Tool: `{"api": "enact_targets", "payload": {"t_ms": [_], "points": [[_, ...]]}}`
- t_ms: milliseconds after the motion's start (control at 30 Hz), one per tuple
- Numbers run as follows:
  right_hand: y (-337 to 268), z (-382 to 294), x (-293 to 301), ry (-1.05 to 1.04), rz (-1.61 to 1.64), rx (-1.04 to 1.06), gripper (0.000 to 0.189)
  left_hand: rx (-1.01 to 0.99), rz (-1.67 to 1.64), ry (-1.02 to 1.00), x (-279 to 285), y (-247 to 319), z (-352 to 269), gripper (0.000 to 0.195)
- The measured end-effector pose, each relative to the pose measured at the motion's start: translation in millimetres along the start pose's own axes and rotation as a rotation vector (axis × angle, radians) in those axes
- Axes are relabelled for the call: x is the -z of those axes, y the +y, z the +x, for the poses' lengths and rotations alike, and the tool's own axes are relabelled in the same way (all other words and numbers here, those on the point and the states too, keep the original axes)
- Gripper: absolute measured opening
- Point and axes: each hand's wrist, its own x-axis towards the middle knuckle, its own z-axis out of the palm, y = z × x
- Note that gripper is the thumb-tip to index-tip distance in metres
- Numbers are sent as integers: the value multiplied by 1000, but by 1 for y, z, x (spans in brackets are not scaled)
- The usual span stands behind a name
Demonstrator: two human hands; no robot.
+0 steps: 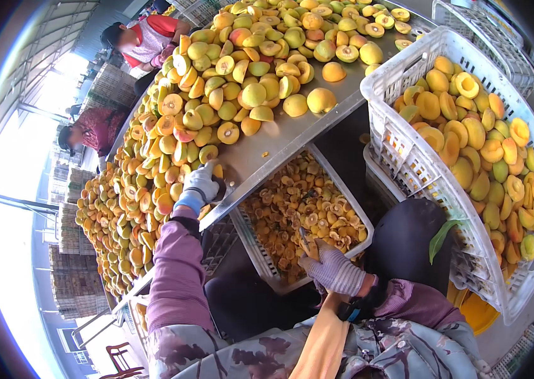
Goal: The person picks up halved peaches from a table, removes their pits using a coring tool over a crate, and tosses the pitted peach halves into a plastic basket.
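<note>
A large heap of halved yellow peaches (252,94) covers the metal table (290,132). At the heap's near edge, my left hand (200,184), in a pale glove, reaches among the fruit; whether it grips a piece I cannot tell. Lower and to the right, my right hand (335,267), in a striped knit glove, is closed around a small pitting tool (305,242) with a metal end. Beneath that tool stands a crate (366,232) of pits and fruit scraps (290,203). Pitted peach halves (475,137) fill a white plastic crate (489,284) on the right.
Two people (146,42) (94,132) sit along the table's far left side. Stacked crates (75,275) stand behind them, and more crates (489,42) are at the upper right. A green leaf (442,239) lies against the white crate beside my knee. A yellow container (477,312) is below it.
</note>
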Motion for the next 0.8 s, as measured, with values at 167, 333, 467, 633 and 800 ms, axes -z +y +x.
{"api": "enact_targets", "payload": {"t_ms": [167, 333, 467, 633, 800], "points": [[7, 2, 3, 266, -440, 548, 31, -183, -1873, -161, 5, 56, -72, 67], [-13, -8, -3, 280, -683, 527, 31, -248, -2076, -320, -21, 105, -139, 69], [-9, -10, -3, 282, -771, 543, 33, -199, -2164, -379, -29, 136, -166, 69], [-2, -16, -3, 241, -830, 457, 36, -263, -2141, -341, -34, 147, -180, 64], [-1, -21, -7, 285, -771, 460, 34, -9, -2355, -115, -26, 166, -193, 43]]}}
